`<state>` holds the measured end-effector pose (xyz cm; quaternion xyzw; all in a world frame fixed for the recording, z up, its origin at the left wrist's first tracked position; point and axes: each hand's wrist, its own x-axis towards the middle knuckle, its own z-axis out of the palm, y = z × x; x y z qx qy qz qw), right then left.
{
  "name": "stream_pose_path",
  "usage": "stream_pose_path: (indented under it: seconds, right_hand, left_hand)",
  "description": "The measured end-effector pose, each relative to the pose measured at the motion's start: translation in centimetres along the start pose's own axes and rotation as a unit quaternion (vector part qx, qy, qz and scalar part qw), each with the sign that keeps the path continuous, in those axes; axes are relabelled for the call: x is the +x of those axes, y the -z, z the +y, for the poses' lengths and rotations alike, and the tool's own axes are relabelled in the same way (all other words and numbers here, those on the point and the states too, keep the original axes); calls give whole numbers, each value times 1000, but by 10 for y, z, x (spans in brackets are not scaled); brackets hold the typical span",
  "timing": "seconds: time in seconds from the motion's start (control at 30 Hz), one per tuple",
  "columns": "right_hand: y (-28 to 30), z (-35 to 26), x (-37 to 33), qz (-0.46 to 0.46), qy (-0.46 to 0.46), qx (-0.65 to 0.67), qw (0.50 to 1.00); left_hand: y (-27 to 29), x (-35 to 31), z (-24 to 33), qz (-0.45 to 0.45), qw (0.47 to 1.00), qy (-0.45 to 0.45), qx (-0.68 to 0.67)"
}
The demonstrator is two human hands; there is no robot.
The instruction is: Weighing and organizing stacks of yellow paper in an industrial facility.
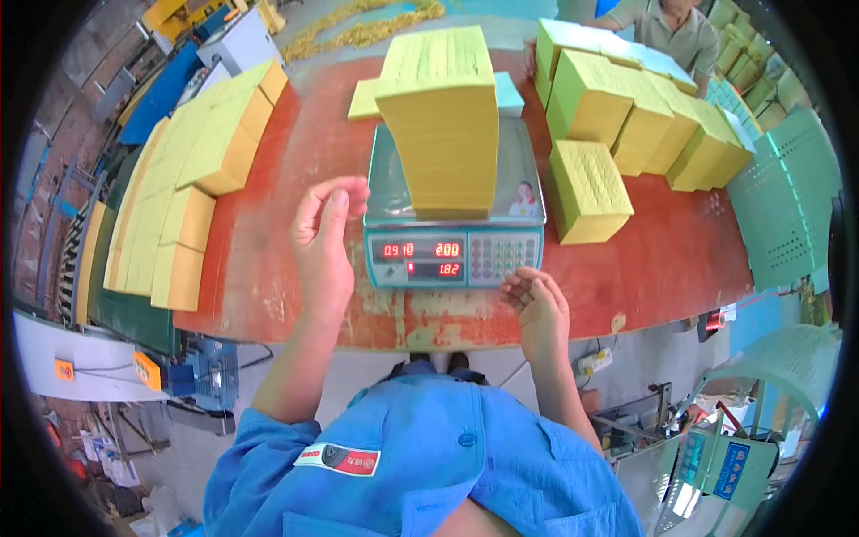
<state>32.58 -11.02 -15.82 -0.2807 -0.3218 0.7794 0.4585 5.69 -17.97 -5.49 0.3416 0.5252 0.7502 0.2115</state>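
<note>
A tall stack of yellow paper (443, 134) stands upright on the metal plate of a digital weighing scale (383, 201), whose display is lit red. My left hand (329, 237) is raised at the scale's left front corner, fingers loosely curled with nothing in them, apart from the stack. Beside the keypad at the scale's front right, my right hand (541, 309) hovers with bent fingers and a bare palm. It holds nothing that I can see. Close to the scale's right side sits a single yellow paper block (591, 197).
The red table (268, 224) carries rows of yellow blocks (210, 134) at left and more stacked blocks (626, 107) at far right. Behind those, a person (676, 31) leans in. A perforated green panel (787, 197) borders the right end. A green machine (729, 465) stands lower right.
</note>
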Motion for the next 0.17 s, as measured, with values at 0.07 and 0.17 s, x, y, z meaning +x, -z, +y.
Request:
stream_pose_path:
  seconds: [0.07, 0.17]
  right_hand:
    - [-6, 4, 1, 3, 1, 6, 1000]
    - [-17, 5, 2, -3, -2, 2, 1000]
  left_hand:
    - [-7, 32, 17, -49, 990, -117, 66]
    - [-21, 72, 41, -126, 945, -246, 173]
